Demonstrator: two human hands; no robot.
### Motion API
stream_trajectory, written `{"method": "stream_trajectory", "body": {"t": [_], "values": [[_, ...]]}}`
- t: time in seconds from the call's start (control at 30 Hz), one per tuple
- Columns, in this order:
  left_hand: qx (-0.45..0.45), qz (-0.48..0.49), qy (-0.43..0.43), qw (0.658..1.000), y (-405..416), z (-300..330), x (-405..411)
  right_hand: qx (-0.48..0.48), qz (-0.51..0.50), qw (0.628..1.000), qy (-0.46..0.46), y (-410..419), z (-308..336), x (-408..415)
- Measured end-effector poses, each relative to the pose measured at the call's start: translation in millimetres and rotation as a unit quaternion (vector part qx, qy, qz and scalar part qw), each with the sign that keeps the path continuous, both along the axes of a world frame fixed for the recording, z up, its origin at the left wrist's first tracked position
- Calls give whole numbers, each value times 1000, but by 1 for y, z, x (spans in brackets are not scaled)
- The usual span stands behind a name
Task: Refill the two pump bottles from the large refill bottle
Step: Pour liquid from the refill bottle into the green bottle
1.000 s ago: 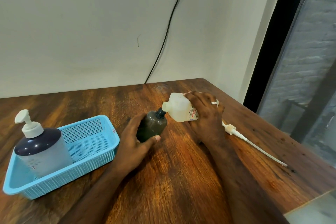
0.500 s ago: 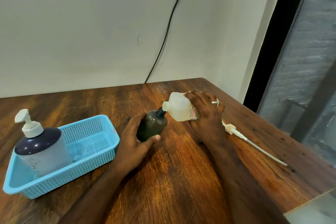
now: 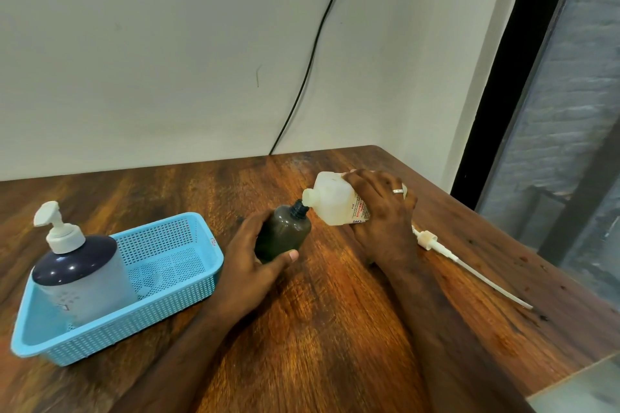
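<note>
Pouring is underway: right hand (image 3: 382, 214) grasps the tilted refill bottle (image 3: 332, 201), spout at the neck of the dark bottle (image 3: 281, 235) gripped by the left hand (image 3: 251, 255); fill level unclear. Left of it, the capped pump bottle (image 3: 80, 265) waits in a blue basket (image 3: 181, 265); right, the loose pump (image 3: 446, 253) lies on the wooden table (image 3: 335, 329) by a pale wall (image 3: 167, 43).

On the wooden table (image 3: 302, 329), a pump bottle (image 3: 80, 265) stands inside the basket (image 3: 188, 278) at the left, the small bottle (image 3: 281, 235) sits right of it, its neck touching the tilted refill bottle's (image 3: 330, 201) mouth, and the loose pump (image 3: 449, 255) lies farther right.
</note>
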State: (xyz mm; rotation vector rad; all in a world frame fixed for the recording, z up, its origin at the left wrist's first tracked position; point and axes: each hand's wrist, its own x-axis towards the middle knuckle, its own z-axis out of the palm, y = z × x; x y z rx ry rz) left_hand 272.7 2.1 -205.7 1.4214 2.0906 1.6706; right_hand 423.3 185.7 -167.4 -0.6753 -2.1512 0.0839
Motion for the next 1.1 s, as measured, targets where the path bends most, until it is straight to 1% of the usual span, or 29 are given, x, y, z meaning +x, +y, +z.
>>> {"method": "stream_trajectory", "body": {"t": [0.67,1.1], "values": [[4,4,7,1000,0,-2,0,26,3,1000,15,5,-3,-2],[5,0,11,1000,0,-2,0,20,3,1000,9,4,-2,-1]]}}
